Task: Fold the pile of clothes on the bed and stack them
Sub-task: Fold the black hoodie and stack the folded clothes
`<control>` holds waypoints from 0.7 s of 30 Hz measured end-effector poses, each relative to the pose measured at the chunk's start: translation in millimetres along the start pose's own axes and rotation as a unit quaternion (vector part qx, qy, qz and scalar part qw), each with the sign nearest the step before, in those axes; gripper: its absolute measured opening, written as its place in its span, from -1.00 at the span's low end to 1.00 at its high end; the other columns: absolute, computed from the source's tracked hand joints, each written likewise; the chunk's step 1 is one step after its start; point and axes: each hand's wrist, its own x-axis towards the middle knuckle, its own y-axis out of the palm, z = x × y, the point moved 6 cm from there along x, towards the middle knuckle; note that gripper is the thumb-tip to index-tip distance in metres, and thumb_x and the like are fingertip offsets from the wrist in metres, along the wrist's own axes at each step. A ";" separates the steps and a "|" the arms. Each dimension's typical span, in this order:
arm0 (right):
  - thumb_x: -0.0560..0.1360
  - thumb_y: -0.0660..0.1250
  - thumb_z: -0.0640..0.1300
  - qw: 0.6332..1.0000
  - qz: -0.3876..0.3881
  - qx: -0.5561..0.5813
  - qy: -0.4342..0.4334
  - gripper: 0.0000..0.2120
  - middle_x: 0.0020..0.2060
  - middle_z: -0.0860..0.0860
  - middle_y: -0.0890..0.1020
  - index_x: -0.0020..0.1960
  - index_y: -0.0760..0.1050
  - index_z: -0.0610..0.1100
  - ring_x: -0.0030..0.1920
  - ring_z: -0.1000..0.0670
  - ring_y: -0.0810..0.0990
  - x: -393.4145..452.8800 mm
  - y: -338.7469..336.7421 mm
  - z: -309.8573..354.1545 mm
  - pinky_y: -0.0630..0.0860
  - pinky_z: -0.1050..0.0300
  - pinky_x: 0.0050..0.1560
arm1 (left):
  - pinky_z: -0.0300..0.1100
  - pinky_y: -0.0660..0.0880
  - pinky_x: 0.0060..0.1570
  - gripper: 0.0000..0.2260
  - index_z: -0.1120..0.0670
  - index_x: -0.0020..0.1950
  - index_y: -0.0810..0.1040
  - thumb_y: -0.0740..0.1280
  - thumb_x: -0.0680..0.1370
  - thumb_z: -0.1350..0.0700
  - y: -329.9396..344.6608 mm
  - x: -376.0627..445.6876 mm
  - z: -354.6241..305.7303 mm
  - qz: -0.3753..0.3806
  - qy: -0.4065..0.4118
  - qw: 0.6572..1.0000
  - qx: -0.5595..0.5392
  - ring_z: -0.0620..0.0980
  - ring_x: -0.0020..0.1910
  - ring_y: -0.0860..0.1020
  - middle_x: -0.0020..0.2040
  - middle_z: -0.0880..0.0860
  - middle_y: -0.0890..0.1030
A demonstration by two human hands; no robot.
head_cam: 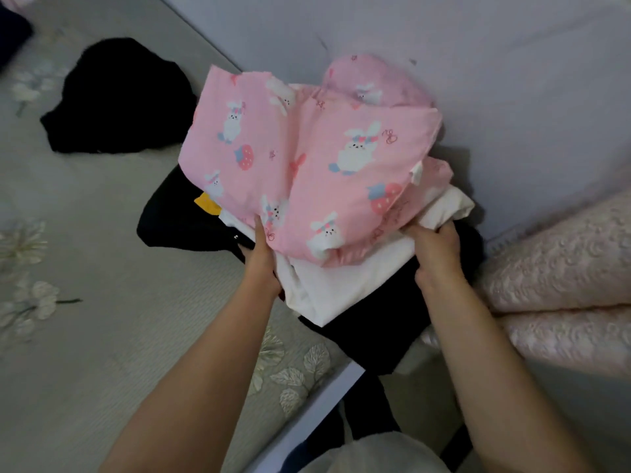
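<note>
A pale bedspread embroidered with flowers (85,268) fills the left of the view, bounded on the far side by a lilac wall (478,63), with a folded pink textured blanket (563,268) at the right. Nearest, the two forearms are extended toward a stack of clothes (317,216) resting at the bed's edge against the wall. The left hand (261,257) is pressed to the stack's left flank, thumb laid up along the pink fabric, its fingers tucked under and hidden, so their grip cannot be told. The right hand (437,250) is closed on the white layer (341,288) at the right flank. Both sides seem to be held so that the stack can be squared or shifted whole. Dark garments (177,216) lie at the bottom. On top, the pink rabbit-print garment (307,148) is laid with its long axis running from near-right to far-left, bulging at the middle. Farther off, a black garment (119,97) lies crumpled and apparently unfolded.
</note>
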 end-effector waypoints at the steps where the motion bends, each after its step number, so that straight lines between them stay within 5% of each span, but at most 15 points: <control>1: 0.37 0.38 -0.39 0.999 -0.016 0.006 -0.028 -0.65 -0.19 0.15 0.58 -0.03 0.46 0.01 -0.28 0.28 0.56 -1.7 -14.8 5.7 0.51 0.45 -0.32 | 0.10 0.36 0.30 -0.31 0.06 0.44 0.28 0.23 0.42 -0.30 14.1 -3.6 2.3 0.029 0.000 0.999 -0.018 0.13 0.25 0.48 0.32 0.12 0.46; 4: 0.43 0.35 -0.36 0.998 -0.046 -0.019 -0.043 -0.66 0.02 0.00 0.60 0.14 0.47 -0.08 -0.07 0.16 0.60 -4.1 -50.2 -12.8 0.54 0.31 -0.04 | 0.08 0.37 0.29 -0.32 0.11 0.44 0.25 0.34 0.41 -0.14 38.2 -1.7 8.7 0.055 0.032 0.998 -0.013 0.09 0.23 0.50 0.30 0.13 0.47; 7: 0.52 0.28 -0.24 0.978 -0.042 -0.205 0.018 -0.66 0.23 -0.19 0.50 0.28 0.40 -0.28 0.22 -0.09 0.48 5.2 -54.9 -37.3 0.38 0.16 0.15 | -0.01 0.36 0.32 -0.31 0.10 0.46 0.18 0.39 0.44 -0.08 26.1 2.2 15.6 -0.042 0.071 0.996 0.017 0.03 0.27 0.45 0.36 0.08 0.41; 10: 0.54 0.23 -0.18 0.937 -0.026 -0.348 0.020 -0.64 0.23 -0.30 0.48 0.24 0.39 -0.40 0.25 -0.22 0.45 2.9 -49.8 -34.9 0.36 0.08 0.17 | -0.06 0.32 0.34 -0.28 0.09 0.48 0.13 0.38 0.44 -0.10 -2.3 -9.2 10.1 -0.133 0.105 0.982 0.083 0.03 0.32 0.39 0.38 0.08 0.36; 14: 0.46 0.11 -0.29 0.900 -0.071 -0.357 -0.239 -0.59 0.26 -0.38 0.36 0.26 0.30 -0.47 0.32 -0.26 0.33 -58.8 -39.4 23.2 0.19 0.07 0.35 | -0.16 0.35 0.20 -0.39 0.16 0.45 0.15 0.35 0.50 0.05 -19.8 -28.9 -6.4 -0.169 0.145 0.954 0.202 0.10 0.28 0.41 0.34 0.14 0.39; 17: 0.42 0.16 -0.32 0.803 0.012 -0.357 -0.477 -0.66 0.17 -0.47 0.40 0.10 0.44 -0.51 0.24 -0.41 0.34 -105.5 13.1 59.0 0.21 -0.09 0.36 | -0.15 0.30 0.22 -0.30 0.15 0.49 0.02 0.36 0.49 0.13 -20.2 -40.2 -22.1 -0.184 0.211 0.923 0.263 0.10 0.34 0.34 0.39 0.17 0.31; 19: 0.38 0.25 -0.33 0.730 0.092 -0.430 -0.523 -0.70 0.20 -0.42 0.43 0.07 0.51 -0.43 0.27 -0.46 0.32 -110.2 61.0 62.5 0.19 -0.35 0.28 | -0.14 0.23 0.29 -0.25 0.16 0.51 -0.05 0.35 0.48 0.12 -20.7 -40.9 -38.5 -0.198 0.243 0.912 0.265 0.09 0.40 0.25 0.45 0.18 0.21; 21: 0.43 0.28 -0.21 0.683 0.164 -0.523 -0.483 -0.61 0.37 -0.27 0.33 0.24 0.47 -0.28 0.42 -0.34 0.15 -97.4 105.8 57.2 -0.01 -0.34 0.36 | -0.17 0.26 0.28 -0.25 0.17 0.51 -0.05 0.34 0.48 0.08 -28.2 -31.5 -54.1 -0.223 0.229 0.926 0.204 0.10 0.39 0.28 0.45 0.18 0.22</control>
